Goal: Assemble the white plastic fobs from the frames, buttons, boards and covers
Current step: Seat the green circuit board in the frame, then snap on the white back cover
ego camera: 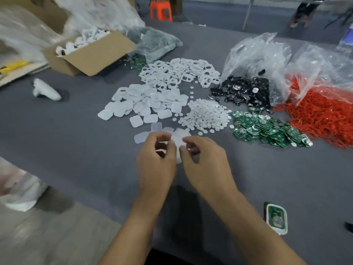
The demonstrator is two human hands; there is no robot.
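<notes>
Piles lie on the grey table [76, 142]: white frames [177, 72] at the back, white covers [145, 104] in front of them, small round white buttons [206, 115] in the middle, green boards [265, 129] to the right. My left hand [155, 155] and my right hand [202, 155] are close together just in front of the piles, fingers curled. Between them they hold a white plastic piece [176, 144], blurred; I cannot tell which part it is. A fob half with a green board in it [276, 218] lies apart at the near right.
An open cardboard box [91, 58] of white parts stands at the back left. Clear bags hold black parts [242, 90] and red cords [321, 111] at the right. A white scrap [45, 90] lies at the left. An orange stool [161, 10] stands beyond the table.
</notes>
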